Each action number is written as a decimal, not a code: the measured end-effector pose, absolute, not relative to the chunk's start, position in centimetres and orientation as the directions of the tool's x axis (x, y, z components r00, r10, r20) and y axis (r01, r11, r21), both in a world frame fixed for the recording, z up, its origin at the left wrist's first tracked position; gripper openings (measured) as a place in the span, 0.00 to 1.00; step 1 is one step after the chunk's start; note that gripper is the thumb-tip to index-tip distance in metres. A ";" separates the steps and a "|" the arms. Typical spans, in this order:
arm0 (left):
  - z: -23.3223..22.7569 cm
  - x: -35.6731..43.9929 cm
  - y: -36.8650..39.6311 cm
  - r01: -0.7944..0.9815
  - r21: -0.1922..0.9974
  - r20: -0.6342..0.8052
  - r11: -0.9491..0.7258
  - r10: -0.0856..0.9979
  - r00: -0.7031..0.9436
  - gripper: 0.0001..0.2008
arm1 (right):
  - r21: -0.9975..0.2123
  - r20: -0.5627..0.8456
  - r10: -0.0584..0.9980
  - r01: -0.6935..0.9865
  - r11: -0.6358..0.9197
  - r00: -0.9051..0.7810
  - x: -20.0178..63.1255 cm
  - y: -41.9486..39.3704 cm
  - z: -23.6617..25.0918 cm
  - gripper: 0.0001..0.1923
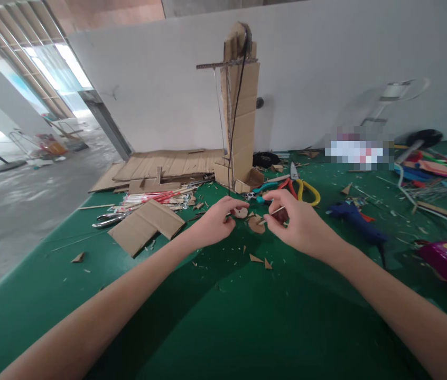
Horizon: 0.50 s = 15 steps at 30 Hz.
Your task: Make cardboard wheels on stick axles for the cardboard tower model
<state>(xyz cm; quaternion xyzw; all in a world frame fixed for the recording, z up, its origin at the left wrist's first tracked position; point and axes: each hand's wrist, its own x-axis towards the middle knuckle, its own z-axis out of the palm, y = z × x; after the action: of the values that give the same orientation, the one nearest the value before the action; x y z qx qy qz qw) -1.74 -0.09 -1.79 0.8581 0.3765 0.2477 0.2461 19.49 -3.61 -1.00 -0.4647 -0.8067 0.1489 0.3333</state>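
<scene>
Here, cardboard disc (241,212) in left grip (217,221), stick (273,214) in right grip (297,221)

You have two hands in view — left hand (213,224), right hand (298,224). Between them sit two small cardboard discs (241,212) and one thin stick (273,214). Farther out: one cardboard tower (241,111), one blue glue gun (356,219), two small cardboard triangles (255,258) — no more.

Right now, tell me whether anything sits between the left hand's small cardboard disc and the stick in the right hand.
Nothing visible does. The left hand pinches the small cardboard disc, the right hand pinches the thin stick. Only bare green mat and a second disc, lying just below, show between them.
</scene>
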 end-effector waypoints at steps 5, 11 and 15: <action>0.0 -3.5 1.2 0.646 0.459 0.336 -0.609 0.793 0.509 0.18 | -0.421 0.380 0.809 0.695 0.583 -0.448 18.7 -3.3 0.8 0.16; 1.7 -5.9 1.4 0.796 0.181 -0.110 -0.577 0.793 0.600 0.11 | -0.364 0.410 0.800 0.726 0.583 -0.438 18.0 -2.2 2.5 0.20; 1.8 -5.2 0.4 0.831 0.098 -0.188 -0.548 0.809 0.556 0.07 | -0.356 0.306 0.815 0.735 0.577 -0.492 16.9 -1.8 2.3 0.23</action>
<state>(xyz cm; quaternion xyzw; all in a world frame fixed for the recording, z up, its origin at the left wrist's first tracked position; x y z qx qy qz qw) -5.18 0.39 1.83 0.8778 0.4671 -0.0606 0.0879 16.92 -1.80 2.28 -0.4510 -0.8592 0.0891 0.2247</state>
